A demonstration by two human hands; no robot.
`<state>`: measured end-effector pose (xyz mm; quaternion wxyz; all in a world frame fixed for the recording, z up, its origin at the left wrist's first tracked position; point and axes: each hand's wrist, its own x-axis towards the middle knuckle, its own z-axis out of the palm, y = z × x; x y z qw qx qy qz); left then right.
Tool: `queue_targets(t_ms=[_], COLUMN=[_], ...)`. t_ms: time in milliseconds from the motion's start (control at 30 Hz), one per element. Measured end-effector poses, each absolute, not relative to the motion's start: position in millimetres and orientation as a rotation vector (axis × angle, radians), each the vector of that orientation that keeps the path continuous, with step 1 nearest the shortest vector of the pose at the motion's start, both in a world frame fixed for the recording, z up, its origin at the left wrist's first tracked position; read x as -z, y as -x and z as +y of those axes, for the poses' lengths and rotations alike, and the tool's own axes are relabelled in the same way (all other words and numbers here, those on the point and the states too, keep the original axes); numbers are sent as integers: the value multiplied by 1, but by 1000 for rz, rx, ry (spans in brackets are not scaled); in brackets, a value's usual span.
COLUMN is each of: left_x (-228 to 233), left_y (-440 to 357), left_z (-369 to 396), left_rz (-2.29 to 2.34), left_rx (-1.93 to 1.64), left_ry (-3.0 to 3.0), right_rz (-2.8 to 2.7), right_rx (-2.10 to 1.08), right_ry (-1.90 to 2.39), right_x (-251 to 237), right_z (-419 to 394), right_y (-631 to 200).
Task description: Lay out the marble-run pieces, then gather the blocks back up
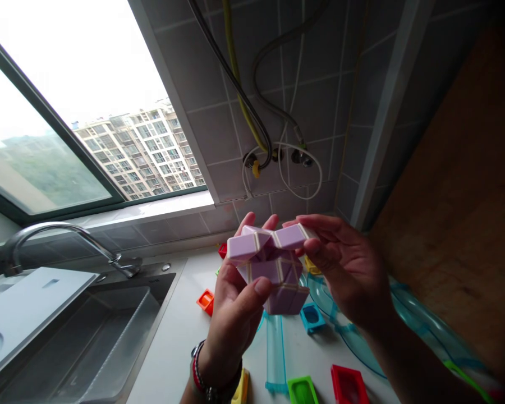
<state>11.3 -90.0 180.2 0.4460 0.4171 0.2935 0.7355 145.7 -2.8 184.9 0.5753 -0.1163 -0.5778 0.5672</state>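
A pink-purple twisty puzzle cube (266,272) with uneven blocks is held up over the white counter, its top layer turned out of line with the layers below. My left hand (235,314) is closed around its lower left side, the thumb pressed on the front; a dark red cord bracelet is on that wrist. With thumb and fingertips, my right hand (349,272) pinches the right end of the top layer. Parts of the cube's back and the left fingers behind it are hidden.
On the counter (164,336) lie an orange block (206,302), a blue block (312,318), a green block (302,389), a red block (349,385) and clear blue track pieces (276,353). To the left are a sink (151,331) and faucet (122,264). Hoses (235,84) hang on the tiled wall.
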Motion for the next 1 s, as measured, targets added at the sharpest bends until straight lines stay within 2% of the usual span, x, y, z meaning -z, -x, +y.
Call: queue_targets(t_ms=[400,1000], left_x=[-176,-183], left_y=[-15,-15], left_z=[-88,-89], left_rz=[859,843], left_rx=[-1999,-2038], left_ry=[-882,-993], right_rz=[-1565,-1688], right_rx=[-1252,-1100], right_ry=[253,285], right_x=[-178,-178], right_z=[4,7], right_y=[-146,-155])
